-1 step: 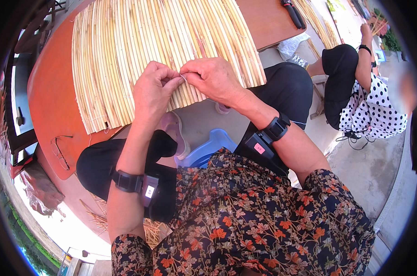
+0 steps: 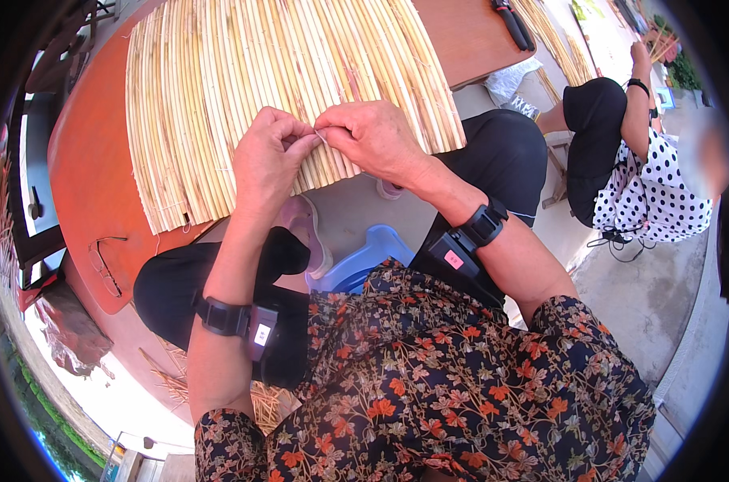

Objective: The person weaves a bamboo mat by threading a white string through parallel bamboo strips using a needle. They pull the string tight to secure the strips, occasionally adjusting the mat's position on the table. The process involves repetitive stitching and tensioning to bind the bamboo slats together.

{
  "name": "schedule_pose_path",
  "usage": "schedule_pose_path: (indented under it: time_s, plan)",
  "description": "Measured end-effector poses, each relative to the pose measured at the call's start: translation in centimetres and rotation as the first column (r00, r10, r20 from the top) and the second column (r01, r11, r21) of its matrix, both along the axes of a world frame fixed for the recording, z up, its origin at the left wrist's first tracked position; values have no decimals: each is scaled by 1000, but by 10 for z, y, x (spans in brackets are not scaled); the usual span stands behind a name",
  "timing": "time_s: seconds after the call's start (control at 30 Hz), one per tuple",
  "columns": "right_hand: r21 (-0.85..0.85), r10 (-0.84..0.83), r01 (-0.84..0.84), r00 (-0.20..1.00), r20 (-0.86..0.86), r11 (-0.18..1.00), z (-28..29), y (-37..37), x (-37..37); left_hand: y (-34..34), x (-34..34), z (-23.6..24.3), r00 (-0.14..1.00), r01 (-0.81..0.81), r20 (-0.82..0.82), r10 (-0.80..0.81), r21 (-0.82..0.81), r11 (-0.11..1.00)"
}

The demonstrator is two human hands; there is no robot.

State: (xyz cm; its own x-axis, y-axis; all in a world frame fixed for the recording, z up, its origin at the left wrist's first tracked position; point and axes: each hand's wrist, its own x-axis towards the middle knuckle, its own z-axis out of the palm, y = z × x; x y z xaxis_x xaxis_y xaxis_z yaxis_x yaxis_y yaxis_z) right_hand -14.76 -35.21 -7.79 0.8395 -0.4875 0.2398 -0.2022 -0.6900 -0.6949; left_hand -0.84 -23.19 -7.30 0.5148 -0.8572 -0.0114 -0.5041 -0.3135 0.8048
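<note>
A mat of pale yellow straw-like stalks (image 2: 244,88), bound side by side with thin string, lies over the near edge of the table. Above the mat's near edge, my left hand (image 2: 273,157) is closed in a pinch with thumb against forefinger. My right hand (image 2: 372,140) pinches close beside it, the fingertips of both almost meeting. A thin white thread (image 2: 322,136) shows between the two pinches, and each hand seems to grip it. The thread's ends are hidden by my fingers.
The reddish-brown table (image 2: 91,169) carries eyeglasses (image 2: 106,265) at left and black-handled pliers (image 2: 513,24) at far right. Below the mat stands a blue plastic basin (image 2: 372,253). A person in a dotted top (image 2: 654,189) sits at right, near loose stalks (image 2: 569,60).
</note>
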Motion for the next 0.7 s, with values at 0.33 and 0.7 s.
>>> schedule_pose_path:
  time_s: [0.33,0.7]
  plan:
    - [-9,17,-17,997,-81,1000,2,1,-1,-1,-3,-4,996,-82,20,84,-71,994]
    - [156,-37,47,997,-64,987,5,-3,-4,0,-1,-6,999,-34,16,35,-46,998]
